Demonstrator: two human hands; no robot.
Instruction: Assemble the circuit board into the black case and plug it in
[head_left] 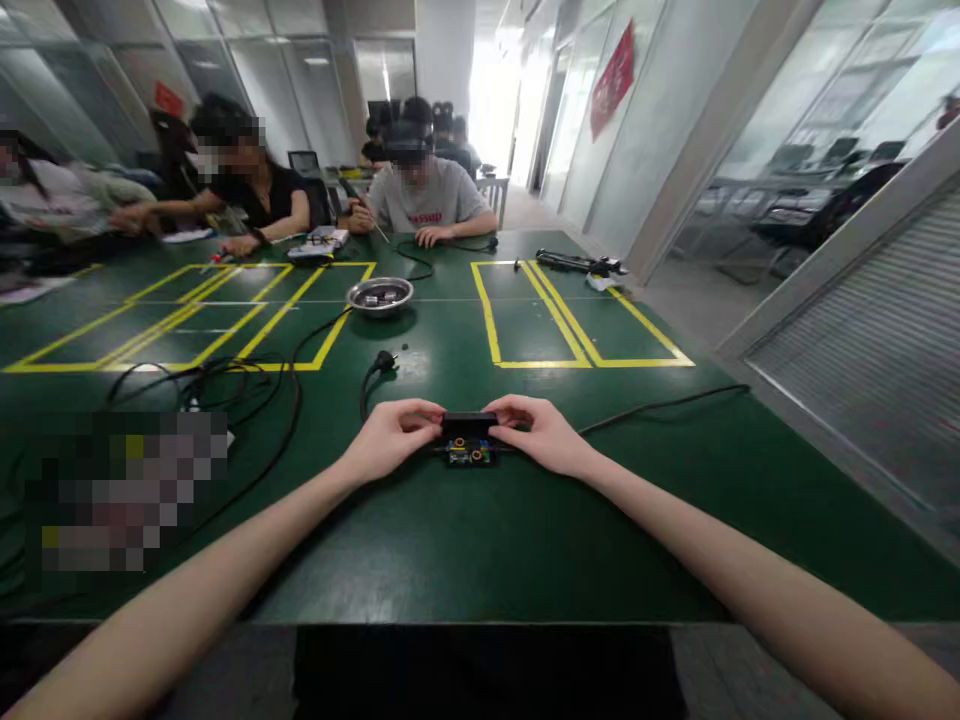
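Observation:
A small black case cover [469,424] is held upright between my two hands near the middle of the green table. My left hand [396,438] pinches its left end, and my right hand [541,434] pinches its right end. Just below the cover lies a circuit board [469,453] with copper-coloured coils, sitting in a dark case. Thin cables come out at both sides of the case. A black power plug [385,362] rests on the table beyond my left hand.
A metal bowl [379,297] with small parts stands farther back. Coiled black cables [225,385] lie at the left. Yellow tape [544,364] marks the green table [420,560]. A black tripod-like object [577,263] lies at the back right. Several people sit across and to the left.

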